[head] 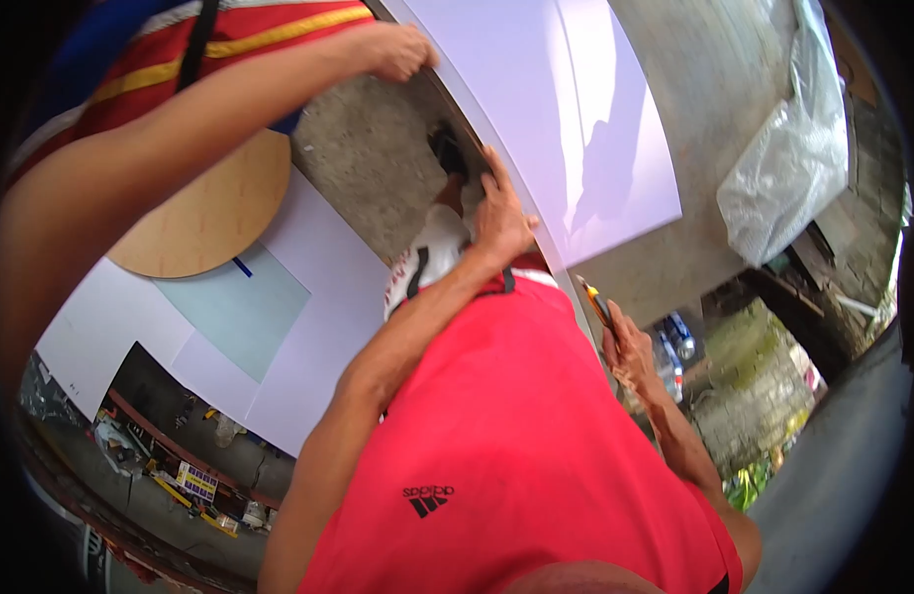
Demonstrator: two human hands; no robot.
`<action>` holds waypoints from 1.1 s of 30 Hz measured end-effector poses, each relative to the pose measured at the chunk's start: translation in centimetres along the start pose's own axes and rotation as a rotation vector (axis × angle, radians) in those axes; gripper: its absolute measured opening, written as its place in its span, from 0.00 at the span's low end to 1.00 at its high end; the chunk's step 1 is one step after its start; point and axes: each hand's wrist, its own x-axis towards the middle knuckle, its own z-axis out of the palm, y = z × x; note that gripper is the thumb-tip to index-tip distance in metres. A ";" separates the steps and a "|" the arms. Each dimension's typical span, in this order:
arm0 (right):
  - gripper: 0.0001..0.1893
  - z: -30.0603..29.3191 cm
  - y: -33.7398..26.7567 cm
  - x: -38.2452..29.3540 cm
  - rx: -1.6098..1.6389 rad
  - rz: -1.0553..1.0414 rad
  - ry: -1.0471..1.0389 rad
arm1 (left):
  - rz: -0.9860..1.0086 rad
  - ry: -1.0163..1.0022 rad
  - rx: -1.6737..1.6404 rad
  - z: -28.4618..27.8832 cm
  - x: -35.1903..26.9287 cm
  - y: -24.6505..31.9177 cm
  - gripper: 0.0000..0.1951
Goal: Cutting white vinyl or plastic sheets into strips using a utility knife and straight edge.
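A glossy pale lilac sheet (501, 89) lies on a metal-topped table, with a narrow pale strip (494, 122) running along its near edge. My left hand (501, 215) grips this strip, thumb on top and fingers stretched along the side. In my right hand (629, 347) is a yellow and black utility knife (598, 303). Its tip points up toward the table edge, close to the sheet's near corner and apart from the sheet. Farther along the same edge, another person's hand (405, 53) rests closed at the rim.
The grey tabletop (627, 282) bears crumpled bubble wrap (780, 178). Drink cans (679, 334) and a plastic bottle (668, 364) sit below. At left lie a round wooden board (212, 215), a greenish sheet (241, 312) and white sheets (316, 319). Tools (178, 486) clutter a lower shelf.
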 end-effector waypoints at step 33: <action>0.17 -7.5 -33.6 77.8 0.104 -0.492 0.398 | 1.550 -0.292 2.024 -19.9 24.0 -6.5 0.11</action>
